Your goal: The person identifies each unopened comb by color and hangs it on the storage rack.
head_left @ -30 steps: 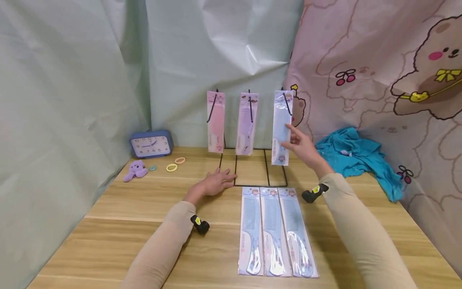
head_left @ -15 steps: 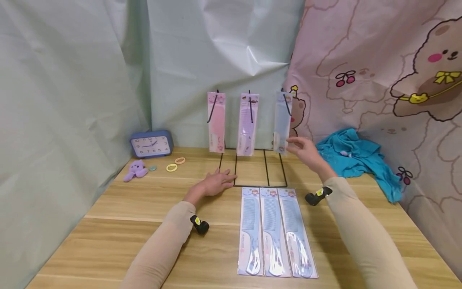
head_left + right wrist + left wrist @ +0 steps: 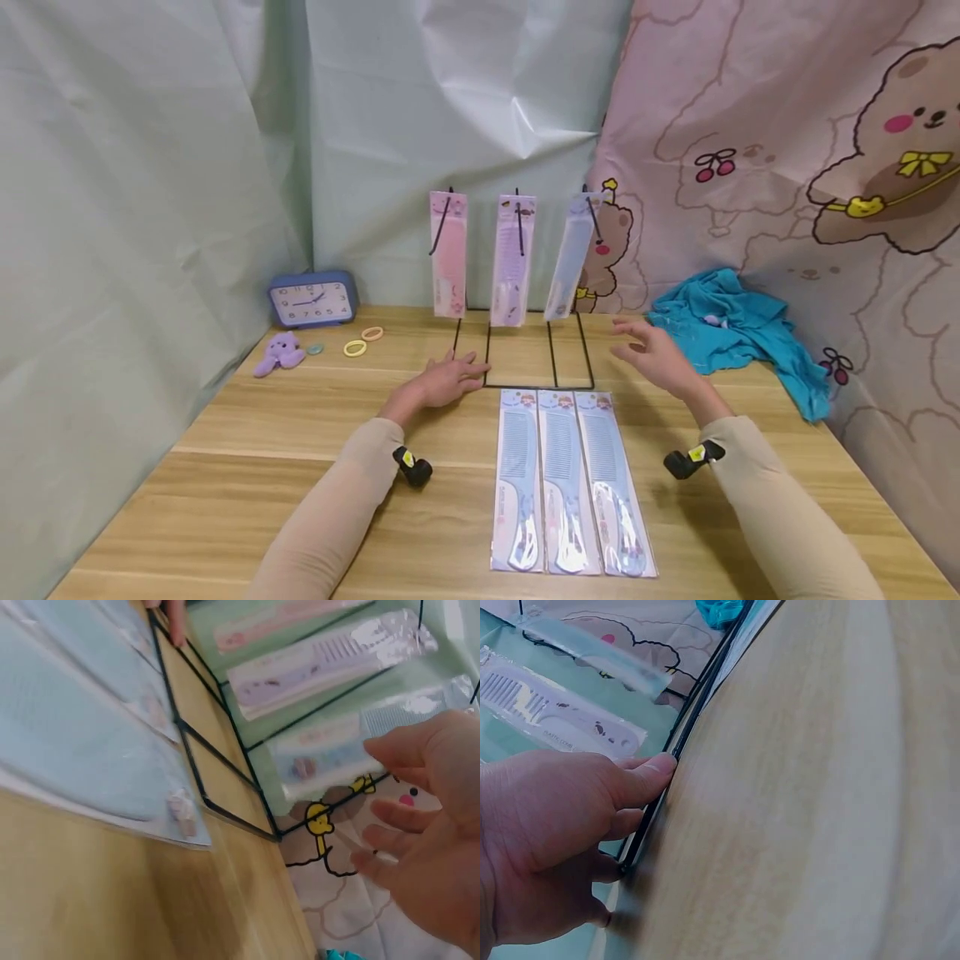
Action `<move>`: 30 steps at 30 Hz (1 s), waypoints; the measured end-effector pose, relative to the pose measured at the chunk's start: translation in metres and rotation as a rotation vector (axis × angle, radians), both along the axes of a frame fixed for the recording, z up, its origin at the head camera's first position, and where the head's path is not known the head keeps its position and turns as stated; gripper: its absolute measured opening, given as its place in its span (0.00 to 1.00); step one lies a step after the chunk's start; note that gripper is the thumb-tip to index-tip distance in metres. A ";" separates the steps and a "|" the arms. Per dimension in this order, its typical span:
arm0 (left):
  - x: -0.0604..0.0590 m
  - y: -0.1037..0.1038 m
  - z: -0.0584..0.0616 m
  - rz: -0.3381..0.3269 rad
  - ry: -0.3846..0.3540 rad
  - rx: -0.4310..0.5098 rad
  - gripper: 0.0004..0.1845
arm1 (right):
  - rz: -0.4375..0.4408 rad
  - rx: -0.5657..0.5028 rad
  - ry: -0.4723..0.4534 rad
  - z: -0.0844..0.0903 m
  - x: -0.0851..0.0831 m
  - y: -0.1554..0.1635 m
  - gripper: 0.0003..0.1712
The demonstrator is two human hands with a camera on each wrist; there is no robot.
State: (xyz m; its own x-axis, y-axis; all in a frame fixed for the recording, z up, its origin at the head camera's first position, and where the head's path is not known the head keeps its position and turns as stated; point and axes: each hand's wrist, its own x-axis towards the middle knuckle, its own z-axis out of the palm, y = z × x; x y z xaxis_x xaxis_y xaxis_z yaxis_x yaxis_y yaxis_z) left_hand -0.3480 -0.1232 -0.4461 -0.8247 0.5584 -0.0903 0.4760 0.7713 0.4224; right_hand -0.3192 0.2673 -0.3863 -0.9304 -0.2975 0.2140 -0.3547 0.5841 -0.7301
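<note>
A black wire rack (image 3: 552, 354) stands on the worktop (image 3: 225, 517). Three blue packaged combs (image 3: 558, 483) lie side by side before it, presumably for easy reach. The pink comb (image 3: 452, 271) and purple comb (image 3: 512, 279) hang nearly straight; the hanging blue comb (image 3: 570, 262) tilts. The left hand (image 3: 447, 379), grip relaxed, touches the rack's front corner, likely steadying it. The right hand's (image 3: 654, 354) grip is released, near the tilted comb. Hooks (image 3: 521, 233) alone support the hanging packs.

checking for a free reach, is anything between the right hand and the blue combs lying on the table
Nothing visible stands between the right hand and the blue combs on the table; the black rack sits beyond their top ends.
</note>
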 end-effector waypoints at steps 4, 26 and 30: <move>0.000 0.000 0.000 -0.001 0.003 0.003 0.27 | -0.015 0.092 0.007 -0.011 0.016 0.000 0.21; -0.001 0.000 -0.003 -0.013 0.010 0.003 0.27 | -0.030 0.302 -0.189 -0.030 0.066 -0.012 0.62; -0.002 0.000 -0.002 -0.010 0.013 0.005 0.27 | -0.043 0.404 -0.249 -0.024 0.078 -0.024 0.74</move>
